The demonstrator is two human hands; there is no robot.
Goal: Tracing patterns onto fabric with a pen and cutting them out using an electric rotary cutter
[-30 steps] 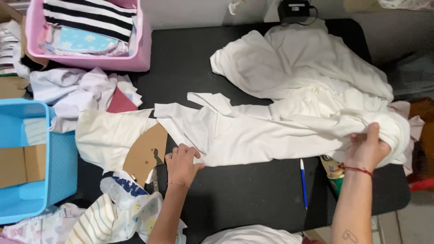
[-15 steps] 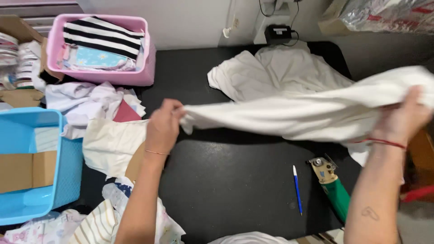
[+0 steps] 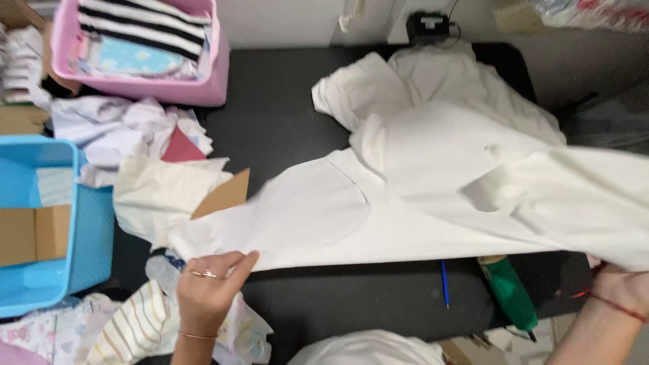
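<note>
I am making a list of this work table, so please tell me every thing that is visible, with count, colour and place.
white garment: one, white, spread across the table centre
table: one, black, under everything
pink basket: one, pink, top left, holding striped and light blue cloth
blue basket: one, blue, left edge, cardboard inside
cardboard piece: one, brown, left of centre
clothes pile: several, white and pale, left side
pen: one, blue, bottom centre
green tool: one, green, bottom right
left hand: holds the garment's left end
right hand: bottom right, under the garment's edge

Left hand (image 3: 206, 290): gold ring, thin bracelet (bare forearm); right hand (image 3: 625, 287): red string.
</note>
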